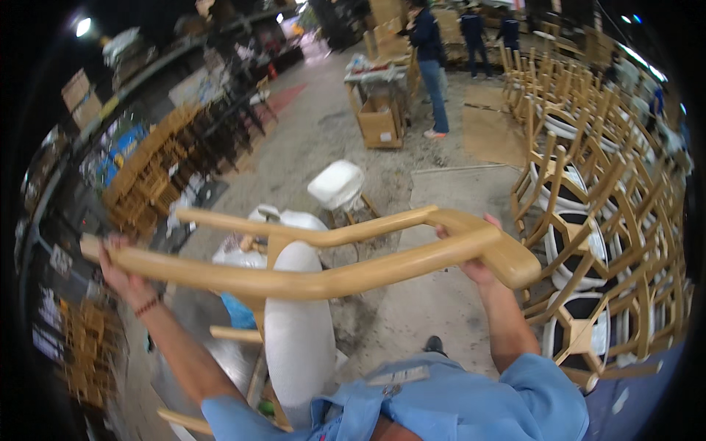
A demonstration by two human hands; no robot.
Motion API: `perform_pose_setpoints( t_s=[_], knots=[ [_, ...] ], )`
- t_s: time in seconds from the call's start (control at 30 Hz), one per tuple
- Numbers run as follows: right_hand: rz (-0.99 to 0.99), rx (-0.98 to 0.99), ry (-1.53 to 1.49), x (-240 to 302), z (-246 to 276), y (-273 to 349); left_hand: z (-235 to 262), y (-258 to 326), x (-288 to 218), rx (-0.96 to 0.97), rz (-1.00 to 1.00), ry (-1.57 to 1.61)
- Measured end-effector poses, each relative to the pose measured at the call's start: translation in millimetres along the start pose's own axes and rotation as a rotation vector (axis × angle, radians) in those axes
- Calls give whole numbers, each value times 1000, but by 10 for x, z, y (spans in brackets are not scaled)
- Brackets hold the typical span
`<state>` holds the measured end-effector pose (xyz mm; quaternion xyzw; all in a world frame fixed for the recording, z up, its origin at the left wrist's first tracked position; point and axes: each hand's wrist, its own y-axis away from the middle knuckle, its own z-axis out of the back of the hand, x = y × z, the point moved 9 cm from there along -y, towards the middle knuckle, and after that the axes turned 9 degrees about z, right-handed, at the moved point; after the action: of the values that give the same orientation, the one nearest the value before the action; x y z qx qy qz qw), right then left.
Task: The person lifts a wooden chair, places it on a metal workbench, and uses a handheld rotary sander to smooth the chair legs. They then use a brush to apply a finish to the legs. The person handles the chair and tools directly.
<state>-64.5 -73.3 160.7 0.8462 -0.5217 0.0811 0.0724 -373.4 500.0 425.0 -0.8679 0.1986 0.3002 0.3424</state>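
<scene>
A light wooden chair with a white padded seat is turned on its side in front of me. Its two long, bent side rails run across the view, joined at the right by a broad curved backrest. My left hand is closed around the end of the near rail, apparently a leg end. At the other end, my right hand grips the chair by the backrest, its fingers partly hidden behind the wood. Below the seat, more wooden legs reach toward the lower left.
Stacked upturned wooden chairs crowd the right side. Beyond my chair stands a stool with a white wrapped top. Farther off are a worktable, a cardboard box and a standing person. Stacked wooden pieces line the left.
</scene>
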Motion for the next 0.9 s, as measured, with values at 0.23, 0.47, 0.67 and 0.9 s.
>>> perform_pose_setpoints(
  t_s=[0.23,0.47,0.67,0.9],
  knots=[
    [-163,-202,286,703,1546,32,-2002,-602,1290,221,211,21],
    [-187,-513,854,673,2785,-491,-3073,-1415,3069,278,244,-97],
    [-31,-533,934,58,3035,-2034,-3148,-2544,4400,479,286,-85],
    [-164,-695,1667,-19,3422,-3002,-2524,-3945,5875,620,376,-179]
  ],
)
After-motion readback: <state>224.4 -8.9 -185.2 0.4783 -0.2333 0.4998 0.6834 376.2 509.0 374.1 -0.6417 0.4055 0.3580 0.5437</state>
